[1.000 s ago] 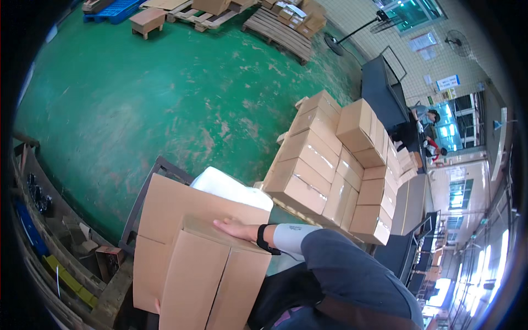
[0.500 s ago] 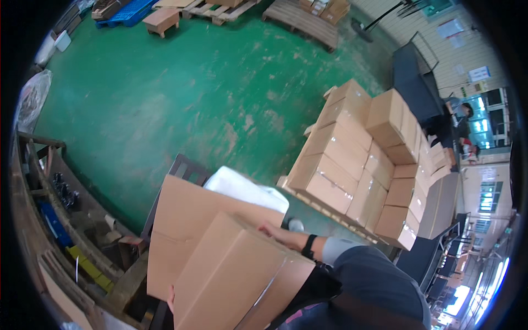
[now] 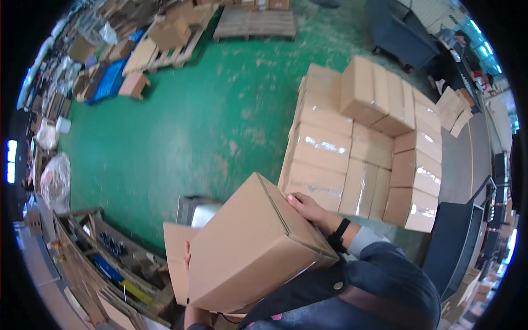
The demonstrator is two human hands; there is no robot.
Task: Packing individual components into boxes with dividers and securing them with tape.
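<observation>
A sealed brown cardboard carton is held tilted close against my front, between both hands. My right hand presses on its far right side, the thumb near the edge and a black band round the wrist. On the opposite side, the fingers of my left hand show at the carton's left edge; the rest of that hand is hidden. Behind the carton, a flat cardboard sheet sticks out on the left. A white wrapped item peeks out beyond the carton.
To the right, several taped cartons are stacked unevenly on a pallet. A wooden workbench with parts runs along the lower left. Farther off stand a wooden pallet, a dark wheeled bin and a small wooden stool. People are at the far right.
The carton has risen off the flat sheet and turned, with both hands still on it. My view has swung, showing more of the left side of the room.
</observation>
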